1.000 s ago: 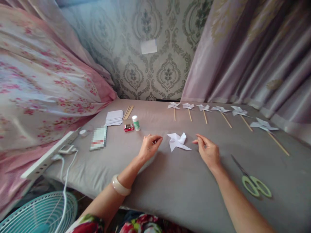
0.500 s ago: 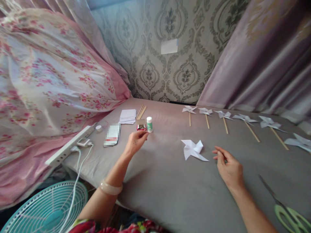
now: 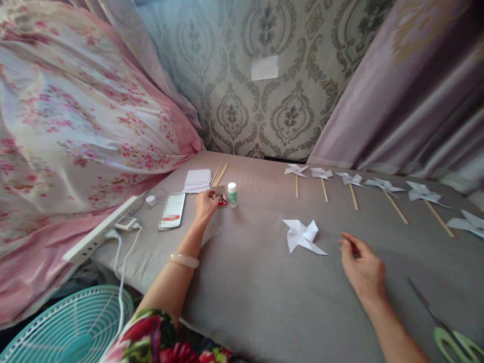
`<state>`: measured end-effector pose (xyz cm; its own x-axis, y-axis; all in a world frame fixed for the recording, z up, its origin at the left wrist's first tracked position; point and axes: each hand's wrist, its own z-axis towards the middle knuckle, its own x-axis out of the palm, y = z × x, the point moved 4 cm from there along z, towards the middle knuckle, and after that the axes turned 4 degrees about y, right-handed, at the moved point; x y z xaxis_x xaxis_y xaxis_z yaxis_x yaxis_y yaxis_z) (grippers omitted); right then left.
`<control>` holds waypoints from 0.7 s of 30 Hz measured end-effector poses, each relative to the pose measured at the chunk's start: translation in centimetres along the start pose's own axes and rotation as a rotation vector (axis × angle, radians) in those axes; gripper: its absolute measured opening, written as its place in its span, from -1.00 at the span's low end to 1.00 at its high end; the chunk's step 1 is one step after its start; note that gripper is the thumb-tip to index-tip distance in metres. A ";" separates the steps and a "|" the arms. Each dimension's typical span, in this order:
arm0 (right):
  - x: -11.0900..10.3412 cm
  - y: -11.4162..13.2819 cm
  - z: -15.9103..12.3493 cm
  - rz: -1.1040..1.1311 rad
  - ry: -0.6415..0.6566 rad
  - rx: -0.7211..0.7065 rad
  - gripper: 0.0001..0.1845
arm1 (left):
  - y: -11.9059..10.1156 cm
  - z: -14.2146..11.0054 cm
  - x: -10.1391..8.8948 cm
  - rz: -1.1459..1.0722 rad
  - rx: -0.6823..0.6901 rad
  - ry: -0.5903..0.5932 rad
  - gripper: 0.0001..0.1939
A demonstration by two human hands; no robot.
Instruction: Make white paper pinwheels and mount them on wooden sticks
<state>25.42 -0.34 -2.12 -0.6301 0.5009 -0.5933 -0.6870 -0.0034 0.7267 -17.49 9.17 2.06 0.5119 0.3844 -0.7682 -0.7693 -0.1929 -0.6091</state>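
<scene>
White paper pinwheel (image 3: pixel 301 236) lies flat on the grey cloth (image 3: pixel 264 297), near the middle of your reach, its points spread and both your hands apart from it. Your right hand (image 3: pixel 363 269) hovers just to the right of it, fingers loosely curled, with a gap between thumb and fingertips. Your left hand (image 3: pixel 206 204) is well to the left, fingers bent down at the small red box (image 3: pixel 223 197); cannot tell whether they have closed on anything in it. White-capped bottle (image 3: pixel 232 195) upright just beside the box, on its right. Behind your left hand, the stack of white paper (image 3: pixel 197 180), with loose wooden sticks (image 3: pixel 220 174) next to it. Further left: phone (image 3: pixel 174 210), its screen blurred, then a small white round item (image 3: pixel 150 200) and the power strip (image 3: pixel 102 229) with plugs in it. Along the far right, a row of pinwheels (image 3: pixel 351 179), five with sticks showing, the nearest cut off by the frame edge. Green-handled scissors (image 3: pixel 440 322) lie at lower right, partly out of view. Turquoise fan (image 3: pixel 77 327) at lower left.
</scene>
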 end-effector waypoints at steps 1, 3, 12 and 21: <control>0.0 0.0 0.0 0.000 0.005 0.008 -0.53 | 0.1 0.2 0.2 0.009 -0.005 0.005 -0.66; 0.0 0.1 -0.1 0.001 0.016 0.021 -0.53 | 0.3 0.4 0.4 0.026 -0.013 0.008 -0.68; 0.4 -0.2 -0.1 0.022 0.077 0.062 -0.53 | 0.7 0.4 0.2 0.049 0.034 0.010 -0.64; 0.3 -0.2 -0.2 0.019 0.067 0.029 -0.56 | 0.9 0.6 0.2 0.108 0.089 0.068 -0.62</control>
<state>25.26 -0.36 -2.47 -0.6663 0.4418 -0.6007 -0.6647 0.0133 0.7470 -18.32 9.59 1.46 0.4466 0.3036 -0.8416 -0.8505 -0.1480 -0.5047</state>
